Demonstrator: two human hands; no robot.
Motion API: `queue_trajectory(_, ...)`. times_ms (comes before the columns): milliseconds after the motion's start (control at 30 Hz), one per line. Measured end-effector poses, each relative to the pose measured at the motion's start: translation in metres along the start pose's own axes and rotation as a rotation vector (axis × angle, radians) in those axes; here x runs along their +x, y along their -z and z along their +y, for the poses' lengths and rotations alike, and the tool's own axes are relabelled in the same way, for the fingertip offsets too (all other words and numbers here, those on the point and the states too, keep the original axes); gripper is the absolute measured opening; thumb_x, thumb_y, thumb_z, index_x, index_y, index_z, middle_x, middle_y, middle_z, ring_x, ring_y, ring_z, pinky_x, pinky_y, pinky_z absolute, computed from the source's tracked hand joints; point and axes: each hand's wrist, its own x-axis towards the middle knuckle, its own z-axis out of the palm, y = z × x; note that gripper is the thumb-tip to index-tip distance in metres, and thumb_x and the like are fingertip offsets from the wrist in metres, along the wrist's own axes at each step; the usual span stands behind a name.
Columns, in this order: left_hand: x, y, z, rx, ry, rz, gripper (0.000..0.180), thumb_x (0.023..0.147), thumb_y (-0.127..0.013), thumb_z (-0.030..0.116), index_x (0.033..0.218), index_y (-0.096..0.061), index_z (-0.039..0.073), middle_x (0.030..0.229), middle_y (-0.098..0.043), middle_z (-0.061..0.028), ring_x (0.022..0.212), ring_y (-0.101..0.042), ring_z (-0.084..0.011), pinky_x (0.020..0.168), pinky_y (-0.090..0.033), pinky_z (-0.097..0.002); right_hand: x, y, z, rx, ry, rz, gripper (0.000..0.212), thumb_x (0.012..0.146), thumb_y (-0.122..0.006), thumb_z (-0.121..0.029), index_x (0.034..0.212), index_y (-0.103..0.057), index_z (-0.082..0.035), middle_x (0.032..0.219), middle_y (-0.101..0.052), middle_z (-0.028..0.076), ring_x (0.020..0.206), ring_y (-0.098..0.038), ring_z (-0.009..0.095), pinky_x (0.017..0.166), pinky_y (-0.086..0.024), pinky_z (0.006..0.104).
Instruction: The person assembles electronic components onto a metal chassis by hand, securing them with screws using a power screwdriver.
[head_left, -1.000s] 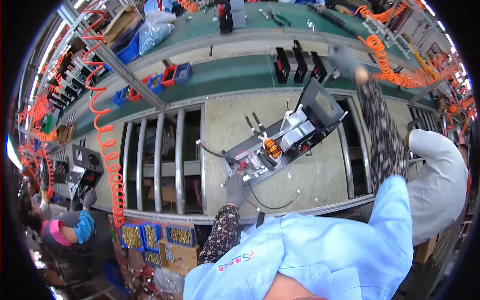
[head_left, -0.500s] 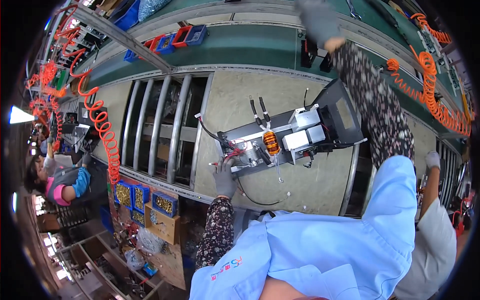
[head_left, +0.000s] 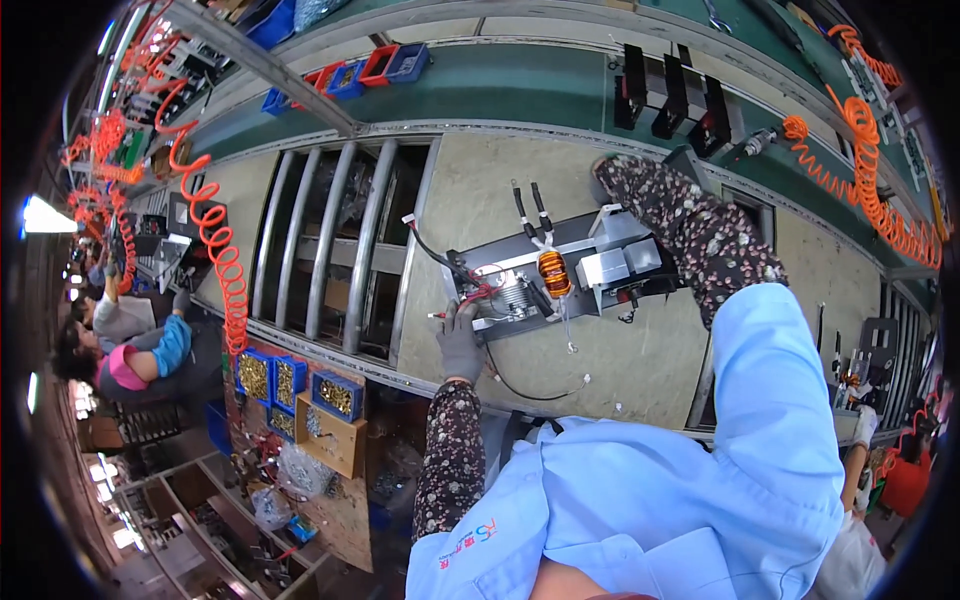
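Observation:
A dark metal chassis lies on the tan board before me. On it sit a copper-wound coil, silver blocks and a ribbed metal part. Two black cable leads stick out past its far edge. My left hand, in a grey glove, rests on the chassis's near left corner by the red wires, fingers stretched out. My right forearm in its flowered sleeve crosses the chassis's right end and covers part of it. The right hand's fingers are hidden beyond the sleeve.
Metal rollers lie left of the board. Black finned units and a power screwdriver are on the green belt. Blue screw bins stand lower left. Orange coiled hoses hang on both sides; co-workers are beyond.
My right arm has drawn back from the green belt to the chassis's right end, uncovering the black finned units. My left hand stays at the near left corner.

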Motion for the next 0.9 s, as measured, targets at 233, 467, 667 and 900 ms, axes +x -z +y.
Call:
queue_trajectory(233, -0.007, 0.001, -0.005, 0.039, 0.083, -0.06, 0.064, 0.058, -0.061, 0.002, 0.115, -0.036, 0.015, 0.123, -0.038, -0.0032, 0.124, -0.024, -0.0255, 0.086, -0.029, -0.0445, -0.021, 0.044, -0.069, -0.455, -0.196, -0.117, 0.018, 0.076, -0.049, -0.019, 0.079, -0.062, -0.008, 0.075, -0.061, 0.011, 0.074, -0.058, 0.027, 0.07, -0.04, 0.0451)
queue_trajectory(467, -0.004, -0.004, -0.002, -0.007, 0.044, -0.015, 0.062, 0.057, -0.057, -0.004, 0.112, -0.037, 0.013, 0.117, -0.04, -0.0043, 0.122, -0.026, -0.027, 0.09, -0.028, -0.0439, -0.035, 0.119, -0.131, -0.835, -0.516, -0.027, 0.017, 0.074, -0.05, -0.014, 0.08, -0.065, -0.011, 0.081, -0.063, 0.008, 0.08, -0.059, 0.023, 0.074, -0.038, 0.0418)
queue_trajectory(667, -0.002, -0.001, -0.006, -0.004, 0.032, -0.052, 0.069, 0.055, -0.06, -0.001, 0.117, -0.035, 0.014, 0.12, -0.038, -0.0052, 0.122, -0.024, -0.0275, 0.089, -0.028, -0.0425, -0.099, 0.193, -0.212, -0.809, -0.338, 0.245, 0.014, 0.069, -0.052, -0.011, 0.077, -0.063, -0.007, 0.069, -0.061, 0.012, 0.068, -0.06, 0.027, 0.066, -0.041, 0.0388)
queue_trajectory(900, 0.002, -0.006, -0.014, -0.022, -0.01, -0.027, 0.066, 0.057, -0.059, 0.002, 0.117, -0.035, 0.014, 0.119, -0.038, -0.0058, 0.123, -0.023, -0.0285, 0.093, -0.025, -0.043, -0.259, 0.145, -0.283, -0.497, -0.307, 0.866, 0.018, 0.069, -0.057, -0.007, 0.086, -0.06, -0.013, 0.077, -0.058, 0.007, 0.076, -0.053, 0.025, 0.062, -0.041, 0.0349)
